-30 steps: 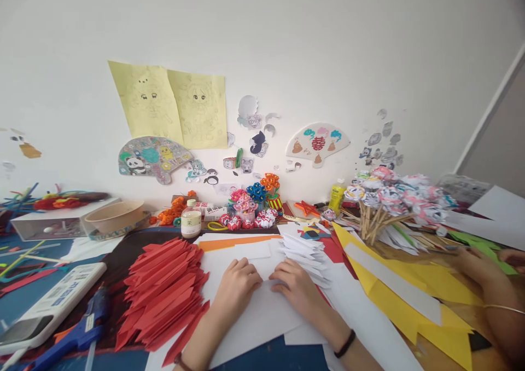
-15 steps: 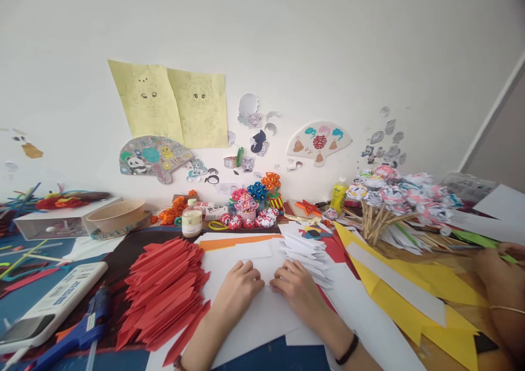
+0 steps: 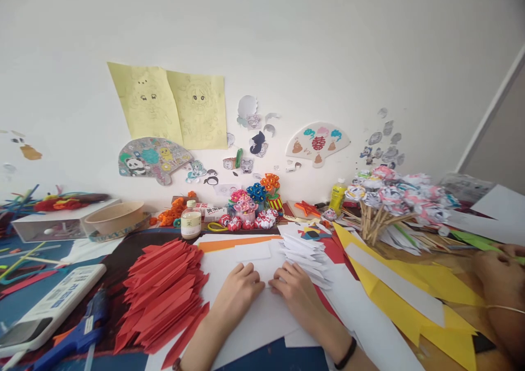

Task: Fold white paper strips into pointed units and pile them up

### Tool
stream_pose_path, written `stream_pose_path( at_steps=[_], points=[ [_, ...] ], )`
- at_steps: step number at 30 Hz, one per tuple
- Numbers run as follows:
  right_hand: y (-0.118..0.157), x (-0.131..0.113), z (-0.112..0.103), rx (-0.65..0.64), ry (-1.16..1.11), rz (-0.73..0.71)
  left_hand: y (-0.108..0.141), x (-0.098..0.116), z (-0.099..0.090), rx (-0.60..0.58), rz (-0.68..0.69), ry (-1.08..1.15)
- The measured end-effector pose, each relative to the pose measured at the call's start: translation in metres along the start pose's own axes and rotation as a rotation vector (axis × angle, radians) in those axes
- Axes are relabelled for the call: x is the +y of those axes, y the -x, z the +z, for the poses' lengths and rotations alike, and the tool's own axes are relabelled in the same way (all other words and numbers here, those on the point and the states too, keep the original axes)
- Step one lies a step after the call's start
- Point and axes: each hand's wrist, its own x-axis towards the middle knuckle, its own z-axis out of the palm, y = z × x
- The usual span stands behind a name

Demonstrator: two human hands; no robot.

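Observation:
My left hand and my right hand rest close together over white paper sheets in the middle. Both have curled fingers, pinched on a small piece of white paper between them, mostly hidden under the fingertips. To the left of my left hand lies a stack of folded red paper strips. Folded white paper strips are piled just beyond my right hand. A flat white slip and an orange sheet lie behind my hands.
At left are a blue glue gun, a white power strip and a round bowl. A glass bottle stands behind. Yellow paper, paper flowers on sticks and another person's hand are at right.
My hands have barely moved and keep their pinch. The other person's hand at the right edge has shifted slightly. The view has moved a little.

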Motion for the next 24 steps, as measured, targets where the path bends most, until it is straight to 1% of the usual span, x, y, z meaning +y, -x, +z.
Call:
stream_pose_path(
  at_steps=[5,13,17,24],
  points=[
    [0.000,0.000,0.001,0.010,0.041,-0.025,0.000,0.001,-0.001,-0.006,0.002,-0.006],
    [0.000,0.000,0.001,-0.017,0.057,0.006,-0.001,-0.001,-0.001,-0.030,0.005,-0.019],
    [0.001,-0.001,-0.001,-0.020,0.015,0.050,-0.001,-0.005,-0.003,-0.043,-0.030,0.028],
    [0.005,-0.004,-0.011,0.006,-0.092,0.183,0.002,-0.008,-0.010,-0.078,-0.078,0.101]
  ],
)
